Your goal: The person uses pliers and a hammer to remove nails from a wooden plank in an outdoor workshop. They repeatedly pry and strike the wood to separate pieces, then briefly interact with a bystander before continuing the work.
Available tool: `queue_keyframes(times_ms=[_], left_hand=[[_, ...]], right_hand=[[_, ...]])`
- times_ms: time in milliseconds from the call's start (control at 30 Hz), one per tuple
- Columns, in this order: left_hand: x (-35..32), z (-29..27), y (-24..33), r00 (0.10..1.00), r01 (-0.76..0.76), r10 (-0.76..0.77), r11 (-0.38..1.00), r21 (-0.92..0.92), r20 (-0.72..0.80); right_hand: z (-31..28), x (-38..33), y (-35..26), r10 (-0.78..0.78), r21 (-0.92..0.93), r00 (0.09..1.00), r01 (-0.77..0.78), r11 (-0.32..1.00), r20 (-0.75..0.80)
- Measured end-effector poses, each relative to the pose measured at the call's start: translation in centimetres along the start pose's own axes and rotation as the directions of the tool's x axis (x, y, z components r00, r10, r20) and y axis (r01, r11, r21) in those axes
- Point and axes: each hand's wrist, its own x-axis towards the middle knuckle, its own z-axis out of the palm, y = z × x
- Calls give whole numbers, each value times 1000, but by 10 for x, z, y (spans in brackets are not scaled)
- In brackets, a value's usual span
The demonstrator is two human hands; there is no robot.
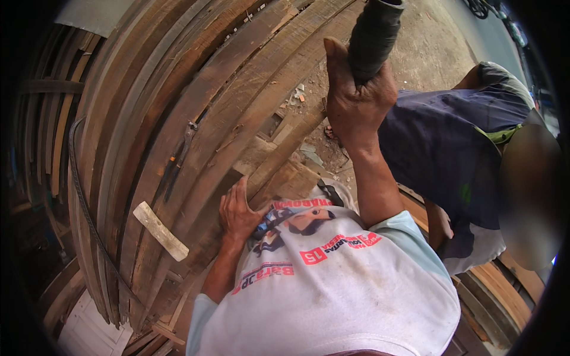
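My right hand [356, 101] is raised and shut around a thick black handle [374, 32] that runs up out of the picture; its head is hidden. My left hand [237, 210] lies flat, fingers apart, on a brown wooden plank [261, 113] in a stack of long planks. It holds nothing. My white printed shirt [320, 285] fills the lower middle.
Long curved-looking planks [148, 118] are stacked across the left and centre. On them lie a pale short wood piece [160, 231], a dark pair of pliers [181, 154] and a twisted steel rod [80, 196]. Another person in a dark blue shirt [451, 142] bends at the right. Dirt ground [427, 47] lies beyond.
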Motion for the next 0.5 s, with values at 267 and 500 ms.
queue_keyframes(times_ms=[267,500], left_hand=[[-1,4,3,1000,-28,28,998,60,6],[0,6,4,999,-30,33,997,75,-34]], right_hand=[[23,-23,-16,-65,-44,988,72,996,141],[-1,-11,-13,3,71,979,-18,997,203]])
